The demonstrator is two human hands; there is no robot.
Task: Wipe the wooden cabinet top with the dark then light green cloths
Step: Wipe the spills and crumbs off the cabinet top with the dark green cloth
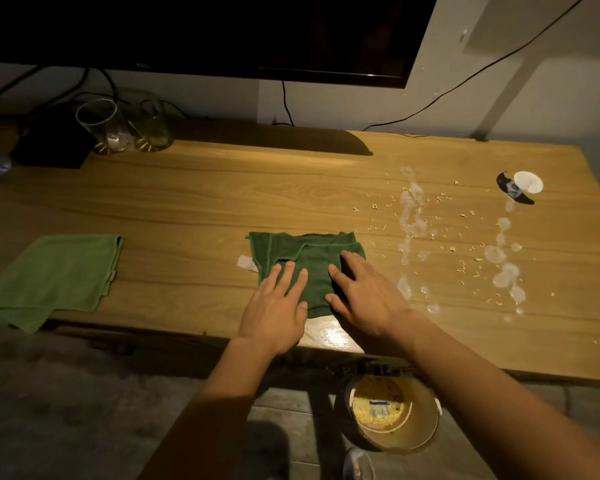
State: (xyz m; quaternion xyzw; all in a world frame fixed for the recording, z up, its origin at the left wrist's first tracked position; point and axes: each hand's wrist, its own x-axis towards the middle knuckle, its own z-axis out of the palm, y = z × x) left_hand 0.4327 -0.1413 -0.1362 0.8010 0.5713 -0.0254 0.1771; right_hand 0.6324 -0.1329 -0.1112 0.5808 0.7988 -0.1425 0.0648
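Both forearms extended forward, left hand (277, 306) and right hand (364, 299) spread flat, pressed on dark green cloth (309, 258), desk (222, 202) beneath

The wooden cabinet top (222, 202) carries a dark green cloth (302, 252) near its front edge, partly folded, and a light green cloth (52, 275) at the left, one corner hanging over the front. At the back left stand 2 glasses (99, 128) beside a black box (51, 143). Right of the dark cloth lie scattered crumbs (440, 233) and wet patches (411, 216). A small white cup (528, 181) lies near the right end.
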